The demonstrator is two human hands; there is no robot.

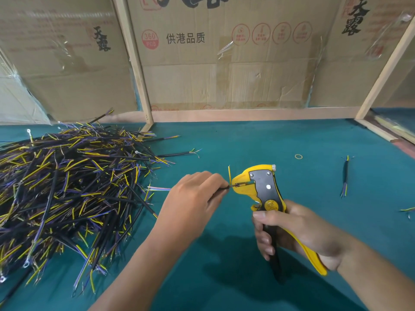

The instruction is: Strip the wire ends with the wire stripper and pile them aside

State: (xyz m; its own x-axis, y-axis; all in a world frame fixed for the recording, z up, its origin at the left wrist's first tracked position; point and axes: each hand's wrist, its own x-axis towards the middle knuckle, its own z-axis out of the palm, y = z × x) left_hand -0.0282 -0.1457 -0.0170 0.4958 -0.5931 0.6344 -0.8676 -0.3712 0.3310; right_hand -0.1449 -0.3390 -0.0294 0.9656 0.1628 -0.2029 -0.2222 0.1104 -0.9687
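My right hand (292, 230) grips the handles of a yellow and black wire stripper (260, 187), held upright above the green table. My left hand (193, 198) pinches a short black wire (224, 188) and holds its end in the stripper's jaws. A yellow strand (229, 173) of that wire sticks up beside the jaws. A big heap of black wires with yellow and purple strands (67, 187) lies on the left of the table.
One single wire (345, 176) lies on the green table (247, 142) at the right, another at the right edge (407, 209). A small yellow rubber band (298, 156) lies behind the stripper. Cardboard panels in wooden frames (224, 63) wall off the back.
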